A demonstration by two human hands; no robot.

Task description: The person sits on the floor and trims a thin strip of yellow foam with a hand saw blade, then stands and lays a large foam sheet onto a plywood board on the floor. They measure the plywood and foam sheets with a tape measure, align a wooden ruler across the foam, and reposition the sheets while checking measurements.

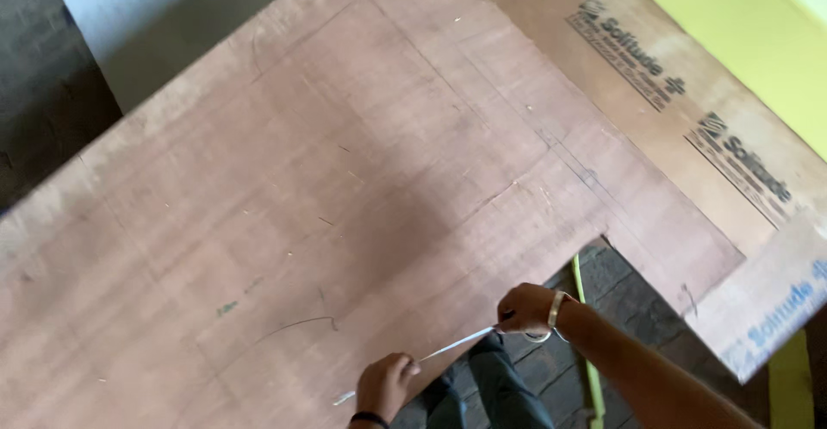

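Note:
A large reddish-brown plywood sheet (327, 179) fills most of the view, with faint pencil lines drawn on it. At its near edge my left hand (385, 384) and my right hand (527, 307) hold a thin white tape strip (448, 345) stretched between them along the board's edge. The left hand pinches the tape's lower end on the board. Higher up and to the right, the other end is gripped by the right hand, which wears a metal bangle and also holds a dark pencil-like tip.
A second plywood sheet with printed markings (689, 93) lies under the first at the right. A yellow-green panel (741, 33) runs along the top right. Dark floor (620, 282) shows in the notch, where a yellow strip (589, 351) stands. My legs are below.

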